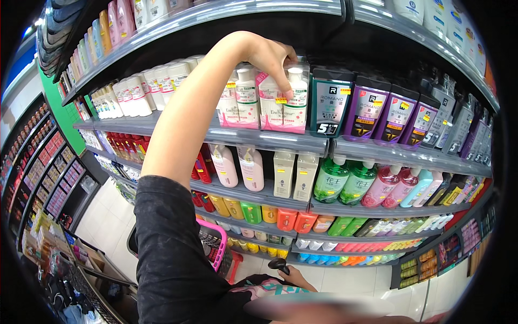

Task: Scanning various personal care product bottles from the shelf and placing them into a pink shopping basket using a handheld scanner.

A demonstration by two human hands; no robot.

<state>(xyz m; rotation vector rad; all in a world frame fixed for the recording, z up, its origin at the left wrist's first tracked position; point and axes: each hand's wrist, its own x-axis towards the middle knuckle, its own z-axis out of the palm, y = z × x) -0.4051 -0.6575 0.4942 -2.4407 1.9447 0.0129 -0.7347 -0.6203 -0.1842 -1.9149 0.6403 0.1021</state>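
My left hand reaches up to the shelf and grips the top of a clear twin pack of white Enchanteur bottles. The thumb presses on the pack's front, while the other fingers go behind its top and are partly hidden. A similar twin pack stands just left of it, partly behind my wrist. To its right is a dark teal Romano pack. Low in front of my body, my right hand holds a black handheld scanner by its handle.
Purple Romano packs and white bottles share this shelf. An upper shelf edge overhangs my hand. A pink-rimmed basket stands by my left side. Green pump bottles are below, and a loaded cart is at lower left.
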